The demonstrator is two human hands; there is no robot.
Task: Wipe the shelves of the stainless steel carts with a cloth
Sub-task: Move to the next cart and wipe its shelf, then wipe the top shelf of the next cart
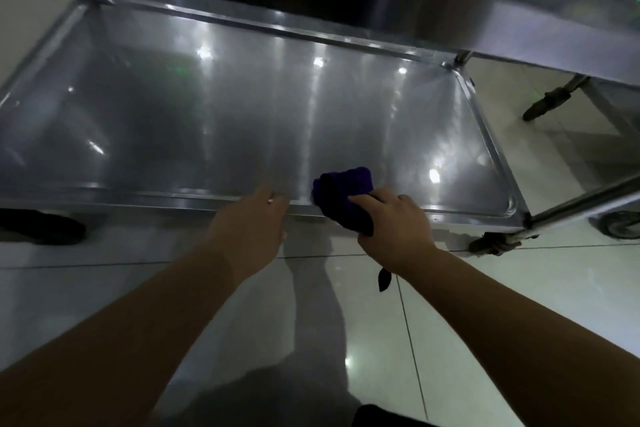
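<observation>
The low shelf [221, 107] of a stainless steel cart fills the middle of the view, shiny and bare, with a raised rim all round. My right hand [391, 218] grips a bunched dark purple cloth [346, 198] that rests on the shelf's near rim, right of centre. My left hand [252, 222] reaches to the same near rim just left of the cloth, fingers apart and curled over the edge, holding nothing that I can see.
An upper shelf [450, 10] of the cart overhangs the far side. Cart legs and castors [495, 243] stand at the right; another wheel [540, 104] is further back. A dark castor [45, 227] sits at the near left. A pale tiled floor [485, 322] lies below.
</observation>
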